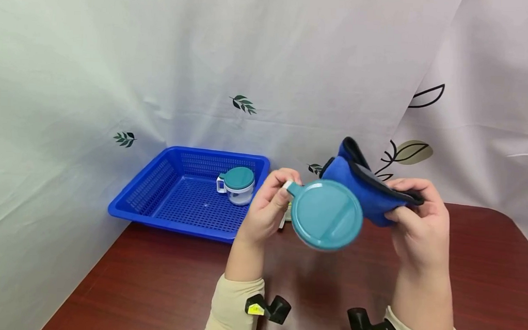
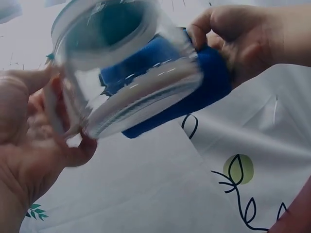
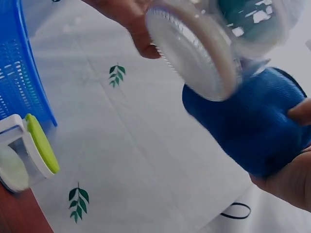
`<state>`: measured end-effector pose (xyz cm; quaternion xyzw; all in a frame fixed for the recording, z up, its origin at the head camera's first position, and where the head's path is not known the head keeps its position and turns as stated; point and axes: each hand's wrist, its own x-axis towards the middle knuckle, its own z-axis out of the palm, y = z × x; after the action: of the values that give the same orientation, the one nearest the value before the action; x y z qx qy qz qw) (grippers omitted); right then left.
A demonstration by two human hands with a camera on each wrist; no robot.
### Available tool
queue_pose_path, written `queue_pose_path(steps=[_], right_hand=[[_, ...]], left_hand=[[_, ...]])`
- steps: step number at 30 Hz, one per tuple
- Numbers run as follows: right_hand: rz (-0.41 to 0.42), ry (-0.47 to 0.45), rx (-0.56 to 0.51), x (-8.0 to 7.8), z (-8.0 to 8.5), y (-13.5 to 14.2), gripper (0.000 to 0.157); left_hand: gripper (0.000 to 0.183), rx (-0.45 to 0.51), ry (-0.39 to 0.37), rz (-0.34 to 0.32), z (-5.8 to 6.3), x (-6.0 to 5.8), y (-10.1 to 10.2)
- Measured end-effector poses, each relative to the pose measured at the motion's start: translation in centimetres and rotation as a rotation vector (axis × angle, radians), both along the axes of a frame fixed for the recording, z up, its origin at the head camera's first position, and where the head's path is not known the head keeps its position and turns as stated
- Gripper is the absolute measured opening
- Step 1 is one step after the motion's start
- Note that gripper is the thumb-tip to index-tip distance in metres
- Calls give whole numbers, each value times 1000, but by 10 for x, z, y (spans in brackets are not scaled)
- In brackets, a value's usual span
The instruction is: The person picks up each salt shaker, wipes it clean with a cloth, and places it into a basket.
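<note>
My left hand (image 1: 267, 206) grips the white handle of a clear seasoning jar with a teal lid (image 1: 327, 215), holding it above the table. The jar is tilted, its lid toward the head camera. My right hand (image 1: 421, 219) pinches a folded blue cloth (image 1: 372, 195) with black edging between thumb and fingers. In the left wrist view, the cloth (image 2: 214, 77) shows behind and through the clear jar body (image 2: 146, 92). The right wrist view has the cloth (image 3: 238, 126) right at the jar's ribbed base (image 3: 187, 53).
A blue plastic basket (image 1: 170, 225) stands at the back left of the brown table (image 1: 164, 278), with another teal-lidded jar (image 1: 240, 186) inside. Beside the basket is a jar with a lime-green lid (image 3: 41, 144), mostly hidden by my left hand in the head view. White patterned fabric hangs behind.
</note>
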<state>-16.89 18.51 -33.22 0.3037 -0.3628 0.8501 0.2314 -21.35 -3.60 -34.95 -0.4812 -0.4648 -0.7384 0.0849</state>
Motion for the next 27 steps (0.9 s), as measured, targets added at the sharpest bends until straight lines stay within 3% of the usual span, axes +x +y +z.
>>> queue_pose_path(steps=[4,7,10,14,17,20,23,27], right_hand=[[-191,-70,166,6,3,-3,40],[-356,-115,336,11,6,-12,36],[-493,-146,505,17,8,-25,35],[-612,-226,689,27,11,-42,37],[-669,-309,727,30,14,-47,37],[-703,-368,651,27,14,-45,34],[-723,-381,511,21,12,-40,30],[-719,-395,362,16,11,-37,33]], left_hand=[[18,152,-139,138,2,1,2],[22,220,-220,289,4,2,5],[16,222,-299,433,6,3,8],[7,167,-370,532,9,5,10],[6,91,-364,547,11,7,9],[8,13,-310,530,14,11,6],[7,-1,-265,462,17,15,3],[7,69,-274,338,19,20,3]])
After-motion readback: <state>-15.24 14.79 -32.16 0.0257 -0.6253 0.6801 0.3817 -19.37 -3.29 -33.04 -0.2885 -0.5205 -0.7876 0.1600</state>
